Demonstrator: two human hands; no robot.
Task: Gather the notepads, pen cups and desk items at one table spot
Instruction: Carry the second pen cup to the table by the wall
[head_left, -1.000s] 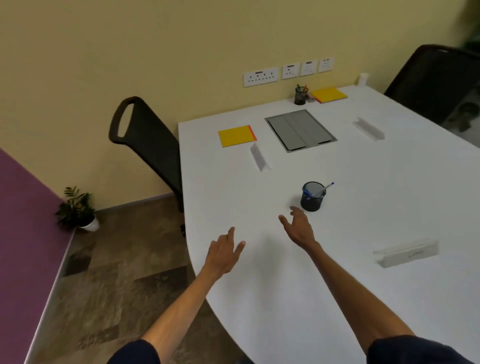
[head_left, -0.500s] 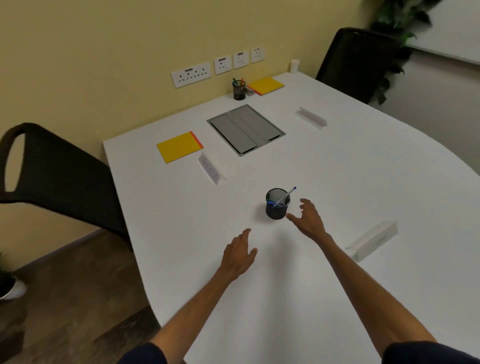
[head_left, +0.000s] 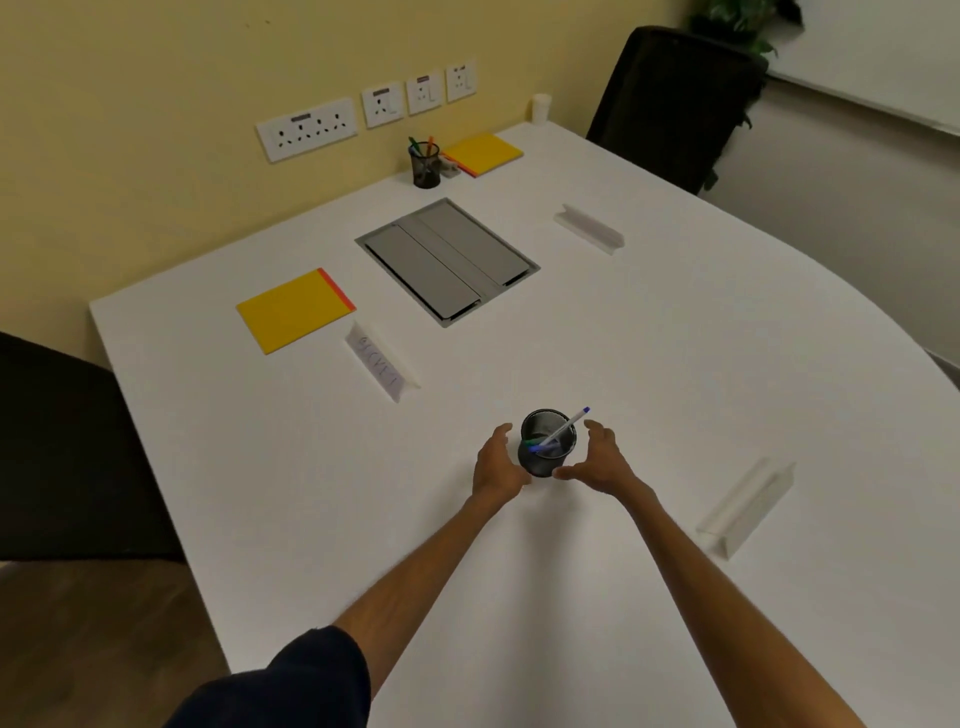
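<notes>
Near the middle of the white table (head_left: 675, 364), dead ahead at my twelve o'clock, the black mesh pen cup (head_left: 544, 463) stands upright with a blue-capped pen (head_left: 563, 428) leaning out toward two o'clock. My left hand (head_left: 496, 467) is at its nine o'clock side and my right hand (head_left: 600, 460) at its three, both open, fingers curved to the wall, nothing gripped as far as I can judge. To lift it well, I reckon I should close evenly from both sides, low on the mesh, keep the cup level so the leaning pen stays in, and carry it rather than drag it. The second pen cup (head_left: 426, 166) and far notepad (head_left: 485, 152) sit close together by the wall at eleven to twelve o'clock, a likely gathering spot, though that is my guess. The near notepad (head_left: 293, 312) lies at ten o'clock with a name plate (head_left: 382, 361) just beside it. Hard to make out: whether my thumbs actually touch the mesh, what the green thing inside the cup is, the small clutter beside the second pen cup, and the blurred writing on the plate. The table's near and right edges run out of view.
</notes>
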